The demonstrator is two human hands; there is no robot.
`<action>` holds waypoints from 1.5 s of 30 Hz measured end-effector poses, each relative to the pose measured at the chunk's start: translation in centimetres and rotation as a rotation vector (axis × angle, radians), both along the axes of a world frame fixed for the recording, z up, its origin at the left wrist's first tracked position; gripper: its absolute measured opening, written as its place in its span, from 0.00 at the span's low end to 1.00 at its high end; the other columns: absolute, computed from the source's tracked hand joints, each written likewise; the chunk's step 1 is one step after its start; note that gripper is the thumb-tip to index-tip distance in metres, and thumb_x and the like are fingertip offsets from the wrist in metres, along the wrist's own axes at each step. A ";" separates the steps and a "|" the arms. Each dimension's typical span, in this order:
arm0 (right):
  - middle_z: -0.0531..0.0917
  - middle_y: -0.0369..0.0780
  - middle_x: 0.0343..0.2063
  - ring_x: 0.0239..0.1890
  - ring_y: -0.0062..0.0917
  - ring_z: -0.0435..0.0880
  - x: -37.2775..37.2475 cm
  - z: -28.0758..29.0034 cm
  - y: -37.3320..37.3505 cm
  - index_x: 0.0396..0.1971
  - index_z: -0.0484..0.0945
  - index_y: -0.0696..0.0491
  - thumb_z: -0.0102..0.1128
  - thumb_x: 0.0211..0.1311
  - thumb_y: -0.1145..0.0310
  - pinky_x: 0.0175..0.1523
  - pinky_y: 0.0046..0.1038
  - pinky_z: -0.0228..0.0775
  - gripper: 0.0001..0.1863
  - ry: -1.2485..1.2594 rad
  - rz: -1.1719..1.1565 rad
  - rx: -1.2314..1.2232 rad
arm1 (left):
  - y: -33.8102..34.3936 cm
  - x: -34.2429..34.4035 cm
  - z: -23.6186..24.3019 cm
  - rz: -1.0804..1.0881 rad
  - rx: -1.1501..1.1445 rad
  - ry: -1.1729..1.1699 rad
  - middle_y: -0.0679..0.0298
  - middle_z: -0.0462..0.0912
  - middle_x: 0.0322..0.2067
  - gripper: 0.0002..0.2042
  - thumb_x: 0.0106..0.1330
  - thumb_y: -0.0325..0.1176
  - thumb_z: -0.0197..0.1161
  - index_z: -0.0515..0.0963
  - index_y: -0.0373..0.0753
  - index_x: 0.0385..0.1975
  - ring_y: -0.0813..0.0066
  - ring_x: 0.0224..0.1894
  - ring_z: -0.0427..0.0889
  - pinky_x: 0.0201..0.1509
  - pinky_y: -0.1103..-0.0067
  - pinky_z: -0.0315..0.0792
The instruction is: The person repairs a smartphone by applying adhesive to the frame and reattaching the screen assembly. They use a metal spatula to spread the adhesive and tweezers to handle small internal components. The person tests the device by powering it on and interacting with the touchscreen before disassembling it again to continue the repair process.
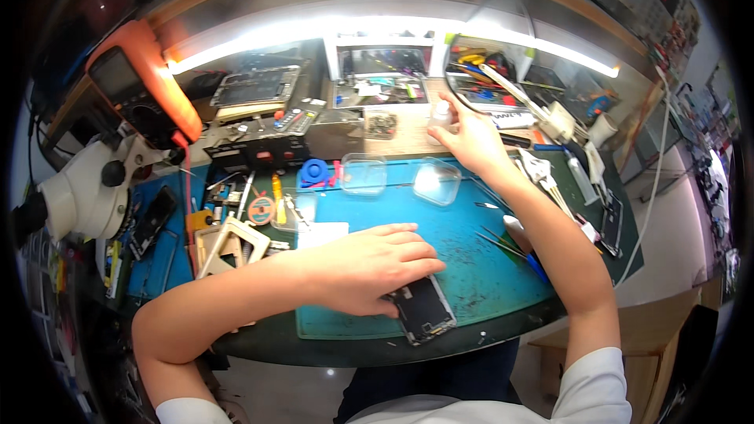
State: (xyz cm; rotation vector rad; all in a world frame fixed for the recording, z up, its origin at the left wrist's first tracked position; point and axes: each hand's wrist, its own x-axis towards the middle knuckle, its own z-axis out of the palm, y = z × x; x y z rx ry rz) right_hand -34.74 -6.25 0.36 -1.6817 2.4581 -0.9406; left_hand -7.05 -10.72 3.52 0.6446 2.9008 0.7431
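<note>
My left hand (377, 265) lies over the upper end of a phone screen (426, 312), its thumb at the near left edge and its fingers across the top. The screen is a dark rectangular panel with a thin light rim and small metal parts at its lower end, resting on the blue mat (471, 267). Stretched out to the back, my right hand (473, 140) has its thumb and fingers around a small clear bottle (441, 116) at the mat's far edge. Part of the bottle is hidden by the fingers.
Two clear plastic trays (364, 174) (437, 181) sit on the mat's far side. Tweezers (503, 242) lie under my right forearm. At the left stand a microscope (82, 188) and an orange multimeter (145, 82). Cotton swabs (552, 188) and a syringe (581, 177) are at the right.
</note>
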 end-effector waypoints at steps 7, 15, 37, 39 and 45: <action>0.81 0.55 0.57 0.60 0.51 0.79 1.3 -0.1 3.7 0.65 0.69 0.64 0.72 0.59 0.69 0.65 0.43 0.72 0.35 0.099 -0.021 -0.233 | 0.8 0.3 1.0 0.081 -0.113 -0.003 0.56 0.77 0.58 0.40 0.49 0.37 0.82 0.71 0.34 0.64 0.55 0.65 0.73 0.74 0.61 0.63; 0.86 0.40 0.37 0.44 0.36 0.87 10.7 4.4 15.7 0.39 0.84 0.52 0.64 0.68 0.61 0.48 0.40 0.78 0.10 -0.053 0.208 0.308 | 1.8 -0.3 1.4 0.155 -0.283 -0.122 0.56 0.75 0.50 0.37 0.44 0.40 0.85 0.72 0.36 0.54 0.54 0.60 0.72 0.64 0.61 0.64; 0.89 0.41 0.48 0.48 0.18 0.87 8.7 2.9 18.6 0.59 0.77 0.63 0.62 0.74 0.71 0.54 0.22 0.78 0.18 -1.313 0.312 0.187 | -18.8 3.8 8.6 1.076 -0.878 0.185 0.41 0.66 0.72 0.37 0.62 0.17 0.60 0.63 0.35 0.75 0.51 0.77 0.63 0.82 0.66 0.57; 0.89 0.42 0.48 0.48 0.18 0.87 7.9 2.7 19.9 0.59 0.77 0.63 0.62 0.75 0.72 0.55 0.22 0.78 0.18 -1.327 0.300 0.169 | -18.2 1.0 9.9 1.091 -0.919 -0.097 0.43 0.64 0.73 0.42 0.57 0.14 0.60 0.58 0.35 0.77 0.51 0.78 0.61 0.83 0.65 0.57; 0.89 0.42 0.48 0.48 0.18 0.86 6.8 2.5 21.8 0.58 0.77 0.64 0.61 0.75 0.72 0.56 0.23 0.78 0.17 -1.301 0.276 0.104 | -18.3 -0.9 11.0 1.075 -0.868 -0.422 0.48 0.66 0.73 0.47 0.51 0.16 0.67 0.59 0.41 0.77 0.53 0.77 0.63 0.81 0.64 0.60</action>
